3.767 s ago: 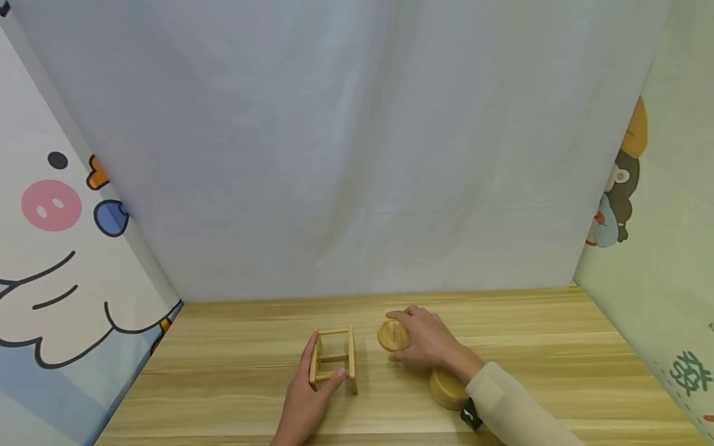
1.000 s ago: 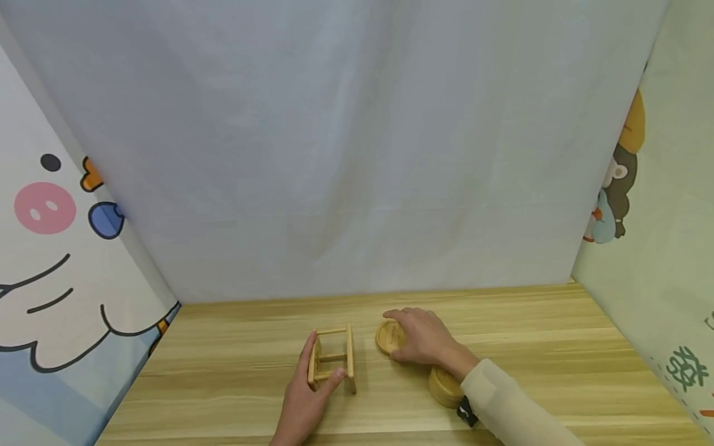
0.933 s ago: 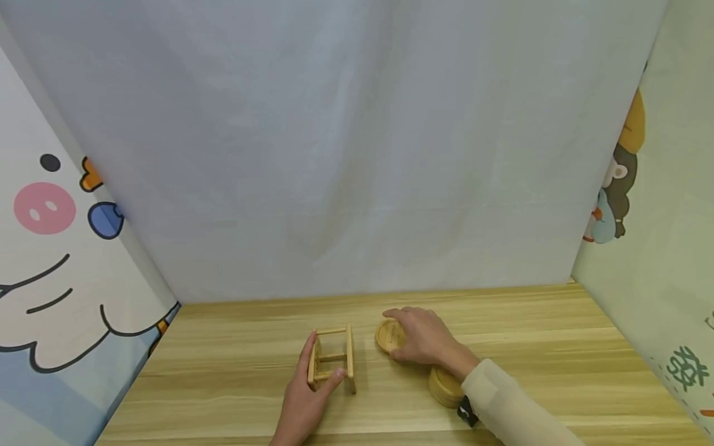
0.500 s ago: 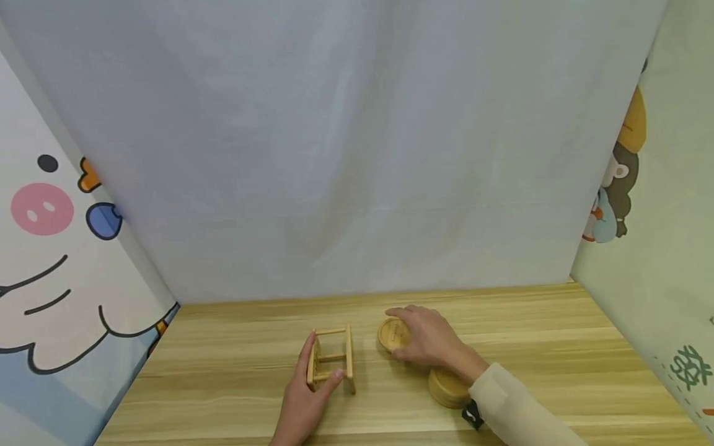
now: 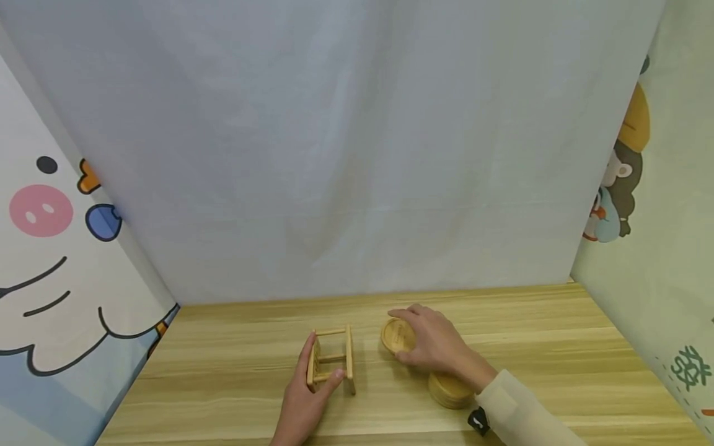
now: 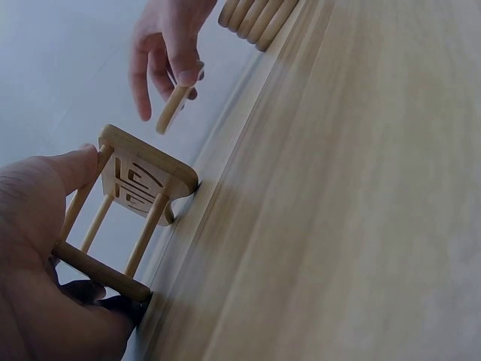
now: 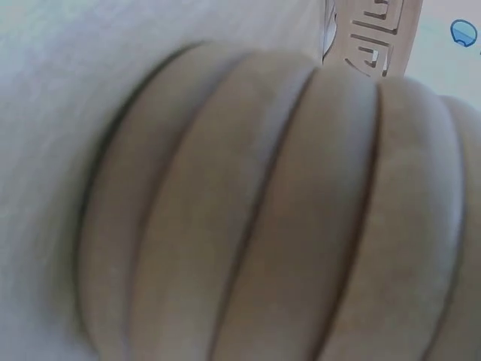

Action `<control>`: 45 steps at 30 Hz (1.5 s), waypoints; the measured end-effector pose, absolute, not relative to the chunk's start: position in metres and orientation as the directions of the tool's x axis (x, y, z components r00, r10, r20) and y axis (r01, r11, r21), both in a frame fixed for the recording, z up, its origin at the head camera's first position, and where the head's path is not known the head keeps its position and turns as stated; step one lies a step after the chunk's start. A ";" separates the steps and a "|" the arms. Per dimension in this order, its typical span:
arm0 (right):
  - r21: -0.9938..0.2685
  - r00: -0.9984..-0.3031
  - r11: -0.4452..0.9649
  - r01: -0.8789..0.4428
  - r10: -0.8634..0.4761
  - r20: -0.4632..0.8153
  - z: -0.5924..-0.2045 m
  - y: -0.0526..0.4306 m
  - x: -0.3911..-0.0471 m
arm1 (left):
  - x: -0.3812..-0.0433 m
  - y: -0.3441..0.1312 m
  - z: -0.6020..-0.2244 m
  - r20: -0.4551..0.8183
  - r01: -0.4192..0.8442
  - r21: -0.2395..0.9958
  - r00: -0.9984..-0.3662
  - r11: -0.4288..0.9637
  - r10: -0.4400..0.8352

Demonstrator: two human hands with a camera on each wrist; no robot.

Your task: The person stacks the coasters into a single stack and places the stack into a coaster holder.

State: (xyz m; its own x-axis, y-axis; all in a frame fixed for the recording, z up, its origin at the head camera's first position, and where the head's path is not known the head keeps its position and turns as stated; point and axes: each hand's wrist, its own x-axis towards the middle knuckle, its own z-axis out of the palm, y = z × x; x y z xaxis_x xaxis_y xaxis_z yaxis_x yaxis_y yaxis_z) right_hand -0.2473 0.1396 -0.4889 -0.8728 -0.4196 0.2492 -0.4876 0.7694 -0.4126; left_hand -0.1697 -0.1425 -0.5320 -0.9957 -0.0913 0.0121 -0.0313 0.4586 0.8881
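My left hand (image 5: 301,402) grips a small wooden coaster holder (image 5: 349,356), thumb on the near side and fingers round the left panel. Its cut-out fretwork panel (image 6: 143,177) and thin rods show in the left wrist view; nothing sits between the panels. To its right, my right hand (image 5: 437,344) pinches a round wooden coaster (image 5: 398,336) by the edge, its face turned up. The left wrist view shows that coaster (image 6: 173,109) tilted and apart from the holder. Under my right forearm is a stack of coasters (image 5: 450,391), partly covered by it.
The coaster stack (image 7: 263,210) fills most of the right wrist view, with the holder's panel (image 7: 379,30) behind it. A small black device (image 5: 478,420) sits by the right cuff. A pale curtain (image 5: 357,186) rises behind the wooden table (image 5: 234,347), between printed side walls.
My right hand, still pinching the coaster, has shifted slightly right over the last second. My left hand and the holder stay in place.
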 end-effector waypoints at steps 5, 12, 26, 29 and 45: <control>-0.428 -0.884 0.774 -0.466 -0.392 0.254 -0.486 0.146 -0.245 | -0.169 -0.142 -0.532 0.003 -0.040 0.888 -0.996 0.457 -0.093; -0.426 -0.878 0.769 -0.477 -0.388 0.282 -0.485 0.155 -0.242 | -0.170 -0.142 -0.532 0.001 -0.044 0.885 -0.995 0.464 -0.096; -0.403 -0.851 0.756 -0.516 -0.399 0.340 -0.483 0.164 -0.233 | -0.170 -0.142 -0.531 0.000 -0.042 0.884 -0.996 0.465 -0.091; -0.409 -0.846 0.747 -0.524 -0.403 0.349 -0.483 0.165 -0.231 | -0.170 -0.142 -0.531 0.005 -0.038 0.882 -0.996 0.470 -0.089; -0.412 -0.850 0.755 -0.510 -0.370 0.374 -0.479 0.173 -0.216 | -0.167 -0.143 -0.530 0.007 -0.035 0.884 -0.996 0.466 -0.087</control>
